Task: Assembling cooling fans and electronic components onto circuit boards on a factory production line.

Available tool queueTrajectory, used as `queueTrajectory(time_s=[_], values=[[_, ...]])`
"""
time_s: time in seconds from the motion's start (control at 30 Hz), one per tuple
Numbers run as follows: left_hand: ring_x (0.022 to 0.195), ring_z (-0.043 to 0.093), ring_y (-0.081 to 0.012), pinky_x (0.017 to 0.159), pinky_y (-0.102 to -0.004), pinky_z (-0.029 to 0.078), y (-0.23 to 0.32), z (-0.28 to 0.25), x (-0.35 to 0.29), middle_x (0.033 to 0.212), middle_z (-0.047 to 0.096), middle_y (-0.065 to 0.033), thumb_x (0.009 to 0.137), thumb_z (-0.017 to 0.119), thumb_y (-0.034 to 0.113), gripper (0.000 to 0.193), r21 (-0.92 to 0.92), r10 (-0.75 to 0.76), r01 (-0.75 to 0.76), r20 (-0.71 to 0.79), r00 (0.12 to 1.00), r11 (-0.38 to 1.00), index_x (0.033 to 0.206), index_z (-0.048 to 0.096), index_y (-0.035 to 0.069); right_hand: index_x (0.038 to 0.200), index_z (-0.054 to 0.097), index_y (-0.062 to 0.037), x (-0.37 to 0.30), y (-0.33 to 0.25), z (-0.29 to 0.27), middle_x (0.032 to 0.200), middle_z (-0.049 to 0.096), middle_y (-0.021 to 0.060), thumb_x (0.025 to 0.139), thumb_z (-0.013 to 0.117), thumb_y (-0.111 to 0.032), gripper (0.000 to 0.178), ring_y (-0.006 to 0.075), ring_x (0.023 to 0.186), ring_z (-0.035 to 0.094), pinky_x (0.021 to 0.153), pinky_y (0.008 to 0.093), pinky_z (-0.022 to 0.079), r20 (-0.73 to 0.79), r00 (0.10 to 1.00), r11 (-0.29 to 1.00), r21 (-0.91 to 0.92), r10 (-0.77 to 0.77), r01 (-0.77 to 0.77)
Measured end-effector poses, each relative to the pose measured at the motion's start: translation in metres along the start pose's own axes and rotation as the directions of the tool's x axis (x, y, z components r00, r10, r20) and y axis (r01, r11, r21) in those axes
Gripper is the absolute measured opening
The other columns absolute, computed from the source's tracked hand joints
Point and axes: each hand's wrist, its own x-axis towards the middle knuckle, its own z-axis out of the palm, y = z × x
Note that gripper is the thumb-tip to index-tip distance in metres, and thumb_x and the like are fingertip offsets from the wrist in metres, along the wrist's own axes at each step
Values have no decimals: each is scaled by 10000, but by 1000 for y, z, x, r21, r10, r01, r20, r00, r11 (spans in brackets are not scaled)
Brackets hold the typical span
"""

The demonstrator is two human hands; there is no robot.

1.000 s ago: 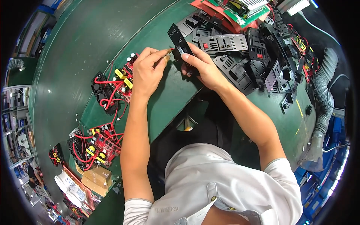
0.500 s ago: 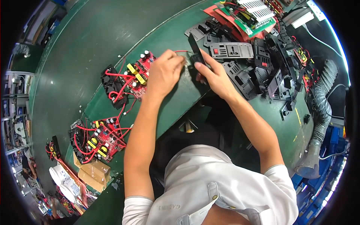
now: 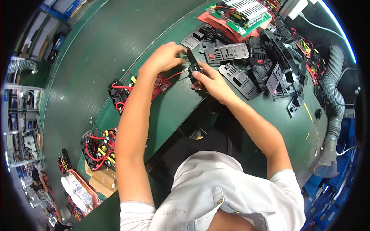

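Note:
My right hand [image 3: 211, 82] grips a black slotted end panel [image 3: 191, 59], held on edge above the bench with the thumb on its near end. Just left of the panel is my left hand [image 3: 163, 58], thumb and fingers apart and nothing seen between them; the fingertips come close to the panel's upper part. A red wire [image 3: 175, 75] runs from a red circuit board [image 3: 160, 85] toward the panel's lower end. My left forearm hides part of that board. Beside the board stands a black fan unit [image 3: 115, 94] with thick red wires.
Several black and grey end panels [image 3: 241, 81] are heaped on the right. Behind them, a green board with a white slotted cover [image 3: 246, 11] rests on red sheets. Another wired board [image 3: 102, 148] and a cardboard box [image 3: 102, 181] are at left. A flexible duct [image 3: 334, 92] stands far right.
My left hand has moved up and left, its fingers spreading apart. The right hand keeps the panel, shifted slightly left and lower. The whole view has also turned a little.

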Motion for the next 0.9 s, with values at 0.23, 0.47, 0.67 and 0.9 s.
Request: queueTrajectory(time_s=[0.23,0.47,0.67,0.9], values=[[880,643,-294,788,-379,523,-31,13,26,936,650,-133,813,728,92,170,26,103,-107,126,987,994,972,686,52,1479,384,10,-10,11,13,1043,613,72,998,614,-213,577,126,878,637,760,269,517,-9,990,983,-125,-139,137],[741,669,-141,681,-314,536,0,-25,-54,804,706,-68,859,680,134,237,-557,-185,11,-258,948,830,1043,697,-14,1430,454,-27,8,3,11,991,613,71,997,608,-219,498,154,769,668,679,265,550,-47,999,994,108,3,2],[748,669,-249,684,-329,514,20,29,-105,899,685,-118,872,683,52,158,-228,-118,12,-457,881,974,1017,735,16,1293,568,-60,24,-4,36,999,641,58,994,596,-246,353,144,770,678,653,259,559,87,994,895,437,59,-91],[699,621,-201,645,-302,485,15,39,-110,877,661,-104,873,674,35,152,-337,-181,28,-431,884,941,1012,716,-8,1335,558,-65,19,8,46,1019,635,9,1008,570,-244,373,92,771,639,670,231,505,102,992,909,416,-74,25]])
